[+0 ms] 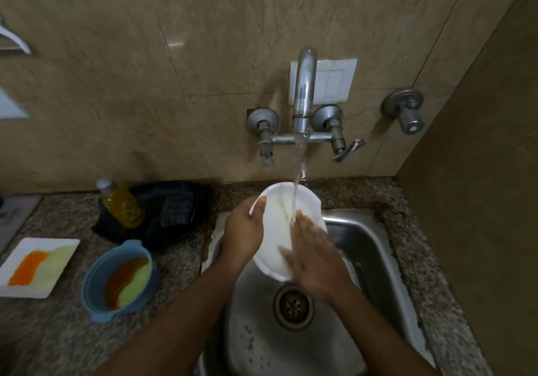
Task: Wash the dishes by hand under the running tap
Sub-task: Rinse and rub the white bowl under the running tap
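A white round plate (278, 218) is tilted over the steel sink (375, 247), under the stream from the wall tap (304, 96). My left hand (243, 234) grips the plate's left rim, thumb on its front face. Flat against the plate's lower right face lies my right hand (313, 256), fingers spread and wet. Water runs down the plate between both hands. Left on the counter wait a blue bowl (96, 282) smeared with orange and pale sauce and a white square plate (17, 282) with the same smears.
A yellow dish-soap bottle (122, 203) stands on a dark cloth (174, 209) left of the sink. The sink drain (294, 307) lies below the hands. A second valve (406, 112) and a switch plate (334, 81) are on the wall. A side wall closes off the right.
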A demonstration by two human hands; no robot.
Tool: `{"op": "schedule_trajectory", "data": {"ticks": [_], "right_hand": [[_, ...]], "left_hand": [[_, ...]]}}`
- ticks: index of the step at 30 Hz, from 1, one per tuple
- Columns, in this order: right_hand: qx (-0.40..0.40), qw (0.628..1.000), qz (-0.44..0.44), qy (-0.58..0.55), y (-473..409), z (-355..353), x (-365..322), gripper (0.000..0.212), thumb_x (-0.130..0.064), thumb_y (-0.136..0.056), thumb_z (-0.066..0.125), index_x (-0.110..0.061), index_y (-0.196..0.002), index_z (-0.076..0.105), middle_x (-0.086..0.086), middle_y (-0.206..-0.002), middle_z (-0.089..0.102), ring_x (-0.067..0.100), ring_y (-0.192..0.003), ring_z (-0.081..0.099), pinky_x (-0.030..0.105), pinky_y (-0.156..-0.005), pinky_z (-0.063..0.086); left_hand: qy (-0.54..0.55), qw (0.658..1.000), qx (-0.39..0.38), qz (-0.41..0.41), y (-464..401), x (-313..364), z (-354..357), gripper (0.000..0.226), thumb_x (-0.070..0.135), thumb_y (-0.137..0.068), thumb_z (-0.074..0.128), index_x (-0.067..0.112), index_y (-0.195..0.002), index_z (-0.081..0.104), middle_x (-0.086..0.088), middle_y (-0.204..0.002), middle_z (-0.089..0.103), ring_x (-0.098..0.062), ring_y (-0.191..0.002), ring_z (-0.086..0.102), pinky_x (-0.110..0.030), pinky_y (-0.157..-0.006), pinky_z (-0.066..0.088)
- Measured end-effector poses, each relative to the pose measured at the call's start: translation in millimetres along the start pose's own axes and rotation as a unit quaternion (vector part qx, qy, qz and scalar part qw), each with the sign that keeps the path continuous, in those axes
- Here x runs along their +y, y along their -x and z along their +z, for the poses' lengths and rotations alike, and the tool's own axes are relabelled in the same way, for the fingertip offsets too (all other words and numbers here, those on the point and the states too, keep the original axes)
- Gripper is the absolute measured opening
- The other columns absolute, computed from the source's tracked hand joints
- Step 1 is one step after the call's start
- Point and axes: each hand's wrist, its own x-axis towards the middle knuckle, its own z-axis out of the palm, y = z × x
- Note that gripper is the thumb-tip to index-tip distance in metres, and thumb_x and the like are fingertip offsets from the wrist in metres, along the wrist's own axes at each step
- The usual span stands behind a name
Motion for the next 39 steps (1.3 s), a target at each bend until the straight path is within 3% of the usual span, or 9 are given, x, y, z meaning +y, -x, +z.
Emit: {"op": "schedule_trajectory", "data": {"ticks": [5,9,15,19,23,28,32,36,39], "right_hand": [[-0.058,0.993,-0.104,0.012,16.2,-3.7,-14.6,0.074,-0.060,-0.098,0.005,-0.017,-0.158,0.002,0.002,-0.163,-0.010,0.020,-0.151,-0.009,0.038,-0.119,-0.005],[-0.070,0.996,-0.016,0.056,-5.2,-11.8,1.7,0.078,-0.059,-0.097,0.016,-0.013,-0.156,-0.006,0.004,-0.161,-0.014,0.022,-0.152,-0.007,0.035,-0.116,-0.010],[-0.085,0.993,-0.069,0.039,7.3,-13.8,10.6,0.067,-0.049,-0.100,0.023,-0.025,-0.156,-0.006,-0.011,-0.154,-0.018,0.013,-0.150,-0.008,0.033,-0.121,-0.010],[-0.121,0.991,-0.050,-0.003,3.8,2.7,-17.4,0.076,-0.046,-0.103,0.031,-0.013,-0.155,-0.013,0.002,-0.155,-0.026,0.021,-0.147,-0.021,0.029,-0.112,-0.019],[-0.086,0.992,-0.057,0.074,4.9,-1.9,-1.1,0.073,-0.053,-0.093,0.013,-0.019,-0.158,0.005,0.006,-0.165,0.006,0.024,-0.152,0.003,0.038,-0.117,-0.001],[-0.185,0.982,-0.043,-0.023,0.2,15.2,-33.1,0.075,-0.054,-0.101,0.024,-0.018,-0.156,-0.010,0.003,-0.161,-0.020,0.025,-0.150,-0.016,0.037,-0.119,-0.010],[-0.147,0.987,-0.037,0.047,-4.8,11.6,-8.6,0.075,-0.055,-0.090,0.003,-0.024,-0.157,-0.008,-0.008,-0.155,-0.025,0.021,-0.151,-0.011,0.040,-0.118,-0.011],[-0.194,0.978,-0.074,-0.029,1.4,7.5,-27.8,0.072,-0.050,-0.101,0.027,-0.022,-0.156,-0.009,-0.004,-0.158,-0.025,0.015,-0.146,-0.021,0.037,-0.122,-0.007],[-0.160,0.984,-0.059,0.056,-3.1,-0.6,-2.8,0.067,-0.049,-0.098,0.014,-0.025,-0.157,-0.004,-0.008,-0.162,-0.017,0.015,-0.149,-0.015,0.036,-0.118,-0.009]], "left_hand": [[0.007,0.999,-0.020,-0.039,-1.3,-14.1,0.3,0.032,0.040,-0.099,0.049,0.019,-0.105,0.072,0.003,-0.095,0.071,-0.017,-0.092,0.064,-0.029,-0.079,0.047],[0.005,0.998,-0.039,-0.056,4.2,-21.9,9.2,0.034,0.040,-0.100,0.046,0.018,-0.089,0.069,0.001,-0.082,0.069,-0.019,-0.082,0.063,-0.028,-0.068,0.043],[-0.051,0.995,-0.061,-0.059,6.6,-29.2,3.0,0.034,0.042,-0.100,0.044,0.023,-0.110,0.071,0.004,-0.099,0.070,-0.018,-0.093,0.063,-0.031,-0.084,0.048],[-0.071,0.994,-0.065,-0.050,1.1,-26.1,1.7,0.036,0.039,-0.101,0.043,0.018,-0.091,0.071,0.003,-0.086,0.070,-0.019,-0.084,0.063,-0.032,-0.076,0.048],[-0.102,0.990,-0.090,-0.043,2.5,-38.0,-2.6,0.037,0.037,-0.102,0.043,0.015,-0.098,0.073,-0.003,-0.096,0.073,-0.023,-0.091,0.065,-0.032,-0.081,0.047],[-0.076,0.984,-0.133,-0.089,-0.6,-44.0,1.6,0.039,0.040,-0.101,0.043,0.016,-0.093,0.073,-0.002,-0.093,0.072,-0.021,-0.090,0.065,-0.032,-0.083,0.048],[-0.024,0.981,-0.147,-0.122,5.0,-45.2,3.3,0.025,0.036,-0.101,0.047,0.027,-0.092,0.068,0.002,-0.096,0.069,-0.018,-0.094,0.063,-0.030,-0.088,0.049],[0.007,0.974,-0.168,-0.154,4.4,-47.6,6.1,0.028,0.035,-0.099,0.051,0.020,-0.093,0.073,-0.005,-0.100,0.074,-0.024,-0.097,0.067,-0.039,-0.092,0.052],[-0.003,0.972,-0.154,-0.177,7.1,-47.7,8.6,0.031,0.036,-0.100,0.049,0.017,-0.100,0.073,-0.003,-0.106,0.072,-0.023,-0.097,0.065,-0.031,-0.084,0.051]]}}
